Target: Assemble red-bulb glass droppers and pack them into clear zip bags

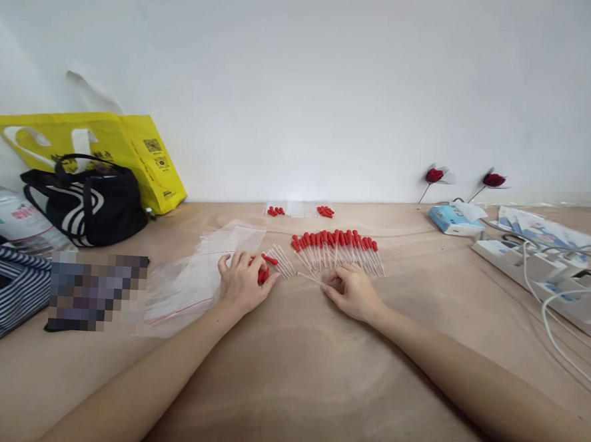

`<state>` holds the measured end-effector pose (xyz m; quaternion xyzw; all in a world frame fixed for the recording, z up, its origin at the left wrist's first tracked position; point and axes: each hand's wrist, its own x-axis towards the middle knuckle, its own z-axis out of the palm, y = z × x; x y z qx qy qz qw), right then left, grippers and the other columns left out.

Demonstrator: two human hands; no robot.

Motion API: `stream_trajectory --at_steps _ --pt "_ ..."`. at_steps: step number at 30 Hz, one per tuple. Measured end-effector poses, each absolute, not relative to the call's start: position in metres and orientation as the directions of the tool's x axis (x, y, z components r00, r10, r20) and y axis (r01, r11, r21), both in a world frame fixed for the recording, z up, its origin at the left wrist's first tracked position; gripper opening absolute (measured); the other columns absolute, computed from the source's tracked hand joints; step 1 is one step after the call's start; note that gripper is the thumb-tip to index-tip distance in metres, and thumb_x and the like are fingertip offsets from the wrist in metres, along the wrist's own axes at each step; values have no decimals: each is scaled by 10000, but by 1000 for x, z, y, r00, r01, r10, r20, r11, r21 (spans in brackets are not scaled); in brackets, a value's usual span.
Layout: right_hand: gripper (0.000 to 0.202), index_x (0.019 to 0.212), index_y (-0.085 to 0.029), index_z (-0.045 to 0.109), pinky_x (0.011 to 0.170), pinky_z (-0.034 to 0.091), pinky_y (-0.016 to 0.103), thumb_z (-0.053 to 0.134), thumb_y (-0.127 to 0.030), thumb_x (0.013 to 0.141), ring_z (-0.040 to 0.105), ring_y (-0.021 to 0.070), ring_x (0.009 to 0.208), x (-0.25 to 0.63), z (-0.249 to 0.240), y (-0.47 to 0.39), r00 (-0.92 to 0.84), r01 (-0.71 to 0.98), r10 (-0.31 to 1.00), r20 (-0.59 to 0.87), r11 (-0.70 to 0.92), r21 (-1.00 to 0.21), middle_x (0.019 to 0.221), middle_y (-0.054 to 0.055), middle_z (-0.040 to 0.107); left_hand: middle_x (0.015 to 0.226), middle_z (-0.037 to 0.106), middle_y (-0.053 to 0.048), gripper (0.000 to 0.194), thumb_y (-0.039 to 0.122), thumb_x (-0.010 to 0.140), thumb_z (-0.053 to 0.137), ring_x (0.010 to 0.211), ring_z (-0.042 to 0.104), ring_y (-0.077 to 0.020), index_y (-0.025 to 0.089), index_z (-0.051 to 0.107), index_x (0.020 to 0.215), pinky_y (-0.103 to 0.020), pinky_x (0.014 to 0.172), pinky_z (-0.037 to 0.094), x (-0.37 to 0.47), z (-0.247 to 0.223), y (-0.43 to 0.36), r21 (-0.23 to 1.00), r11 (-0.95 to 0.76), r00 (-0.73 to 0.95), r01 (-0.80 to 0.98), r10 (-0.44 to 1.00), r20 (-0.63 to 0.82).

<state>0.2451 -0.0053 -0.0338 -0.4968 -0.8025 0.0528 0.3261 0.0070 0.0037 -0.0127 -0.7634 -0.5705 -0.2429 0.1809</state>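
Observation:
My left hand (241, 284) rests over a small heap of red rubber bulbs (263, 274), its fingers curved and spread, the thumb apart; part of the heap is hidden under it. In my right hand (354, 291) a thin clear glass tube (309, 278) is pinched between thumb and fingers, pointing left. Between the hands lie several loose tubes (283, 261). Behind my right hand, assembled droppers (336, 247) with red bulbs on clear tubes lie fanned side by side. Clear plastic bags (192, 275) with red lines are spread left of my left hand.
Against the wall lies a clear bag (296, 210) with red bulbs at both ends. A yellow bag (149, 165), a black bag (108, 209) and a striped cloth item (5, 290) stand left. On the right are a tissue pack (456, 219), a power strip (537, 276) and cables.

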Motion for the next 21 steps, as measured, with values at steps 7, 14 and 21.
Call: stream_trajectory --at_steps 7,14,21 --pt "133 668 -190 557 659 360 277 604 -307 710 478 162 706 227 -36 7 -285 751 859 426 476 -457 686 23 560 1068 572 -71 206 276 779 485 1002 452 -262 261 618 937 -469 830 250 11 -17 22 49 -309 235 950 808 539" --pt "112 672 -179 545 675 354 283 564 -253 753 471 174 741 224 -39 5 -291 764 844 450 488 -421 732 44 572 963 591 -60 127 296 773 531 920 494 -239 233 627 829 -444 819 303 10 -22 24 80 -407 256 910 703 663" --pt "111 709 -185 529 685 336 303 481 -219 804 495 170 731 243 -41 1 -244 755 860 449 459 -468 723 28 592 814 578 -33 78 232 823 476 778 539 -153 186 511 874 -291 717 442 18 -13 1 207 -763 461 612 557 691"
